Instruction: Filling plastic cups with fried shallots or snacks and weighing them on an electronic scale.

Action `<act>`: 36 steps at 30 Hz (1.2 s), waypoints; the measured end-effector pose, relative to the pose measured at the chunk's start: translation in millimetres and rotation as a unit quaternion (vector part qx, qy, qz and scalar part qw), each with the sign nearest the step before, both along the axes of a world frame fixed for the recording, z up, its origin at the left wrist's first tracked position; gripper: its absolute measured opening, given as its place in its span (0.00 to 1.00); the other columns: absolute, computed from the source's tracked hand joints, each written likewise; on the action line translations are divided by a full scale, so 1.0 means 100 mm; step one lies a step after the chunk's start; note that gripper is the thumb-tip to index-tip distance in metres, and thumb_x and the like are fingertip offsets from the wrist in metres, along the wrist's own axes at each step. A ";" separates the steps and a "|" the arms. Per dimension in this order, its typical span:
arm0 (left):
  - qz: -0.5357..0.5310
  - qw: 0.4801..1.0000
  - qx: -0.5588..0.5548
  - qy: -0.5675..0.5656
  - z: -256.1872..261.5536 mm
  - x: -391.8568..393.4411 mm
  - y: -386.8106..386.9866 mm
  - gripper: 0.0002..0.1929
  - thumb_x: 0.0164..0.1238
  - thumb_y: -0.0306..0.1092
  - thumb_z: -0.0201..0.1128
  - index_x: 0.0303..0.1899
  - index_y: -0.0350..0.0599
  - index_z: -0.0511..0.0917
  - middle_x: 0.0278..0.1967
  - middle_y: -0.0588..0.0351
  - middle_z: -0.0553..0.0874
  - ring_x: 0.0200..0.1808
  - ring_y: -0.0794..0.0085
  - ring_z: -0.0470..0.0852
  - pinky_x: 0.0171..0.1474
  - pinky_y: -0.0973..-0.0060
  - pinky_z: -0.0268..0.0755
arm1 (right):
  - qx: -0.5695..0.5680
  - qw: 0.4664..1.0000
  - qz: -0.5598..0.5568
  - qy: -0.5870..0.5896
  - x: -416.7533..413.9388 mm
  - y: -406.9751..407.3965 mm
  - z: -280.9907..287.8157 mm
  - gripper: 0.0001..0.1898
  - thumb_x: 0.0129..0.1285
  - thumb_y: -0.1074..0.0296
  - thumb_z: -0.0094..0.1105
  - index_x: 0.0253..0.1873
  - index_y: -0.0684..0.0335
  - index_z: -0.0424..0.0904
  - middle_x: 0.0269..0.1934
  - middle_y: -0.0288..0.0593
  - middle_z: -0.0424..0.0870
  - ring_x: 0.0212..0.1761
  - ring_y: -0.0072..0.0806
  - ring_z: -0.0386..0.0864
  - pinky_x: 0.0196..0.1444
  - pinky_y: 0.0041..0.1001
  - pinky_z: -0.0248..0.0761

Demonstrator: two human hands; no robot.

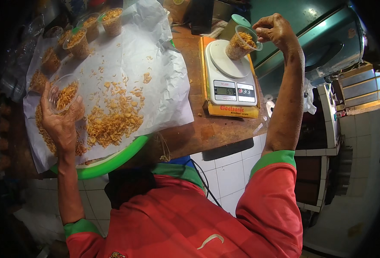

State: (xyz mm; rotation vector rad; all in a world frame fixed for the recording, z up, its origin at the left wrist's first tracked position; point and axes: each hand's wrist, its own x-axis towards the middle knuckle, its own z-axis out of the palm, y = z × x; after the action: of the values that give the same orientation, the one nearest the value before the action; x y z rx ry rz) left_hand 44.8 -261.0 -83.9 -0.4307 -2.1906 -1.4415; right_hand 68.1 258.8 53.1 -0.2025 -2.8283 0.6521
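Observation:
My left hand (62, 121) holds a clear plastic cup (55, 96) with fried golden flakes in it, tilted over the white paper (128, 61). A loose heap of the same fried flakes (112, 125) lies on the paper to its right. My right hand (272, 30) is at the rim of another clear cup (238, 48), filled with flakes, on the round plate of a white kitchen scale (231, 74). Its thumb and fingertips are close together; whether they pinch any flakes is unclear. The scale rests on its orange box (235, 111), with its display lit.
Several filled cups (77, 45) stand along the paper's far left side. A green-rimmed round tray (112, 167) lies under the paper on the wooden table (177, 116). A lidded green container (233, 25) stands behind the scale. Stacked clear cups (14, 80) are at the far left.

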 end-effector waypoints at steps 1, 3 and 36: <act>0.003 1.000 -0.001 -0.002 0.00 0.00 0.00 0.38 0.58 0.28 0.75 0.70 0.32 0.66 0.61 0.42 0.77 0.63 0.62 0.75 0.68 0.67 0.67 | 0.005 1.000 0.001 0.002 0.01 -0.04 0.01 0.13 0.61 0.70 0.67 0.47 0.72 0.86 0.33 0.50 0.88 0.32 0.28 0.86 0.38 0.27 0.85; 0.006 1.000 -0.001 -0.004 0.00 0.00 -0.01 0.38 0.58 0.27 0.75 0.69 0.32 0.66 0.61 0.42 0.77 0.63 0.61 0.75 0.68 0.67 0.67 | 0.011 1.000 0.002 0.004 0.02 -0.10 0.02 0.12 0.61 0.70 0.67 0.46 0.72 0.87 0.32 0.49 0.88 0.31 0.27 0.86 0.38 0.27 0.85; -0.348 0.931 0.103 0.048 0.54 -0.17 1.87 0.52 0.49 0.44 0.80 0.69 0.21 0.58 0.53 0.34 0.82 0.56 0.55 0.83 0.62 0.67 0.76 | -0.055 0.958 -0.250 0.127 0.65 -0.53 -1.25 0.32 0.47 0.61 0.82 0.55 0.70 0.77 0.49 0.60 0.84 0.53 0.49 0.83 0.59 0.38 0.74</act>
State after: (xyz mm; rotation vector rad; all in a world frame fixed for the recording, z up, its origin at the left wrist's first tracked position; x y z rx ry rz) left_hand 28.0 -73.9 -30.0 -1.2622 -1.8513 -1.9233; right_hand 133.1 205.5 -71.8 -0.7635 -2.3558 0.6590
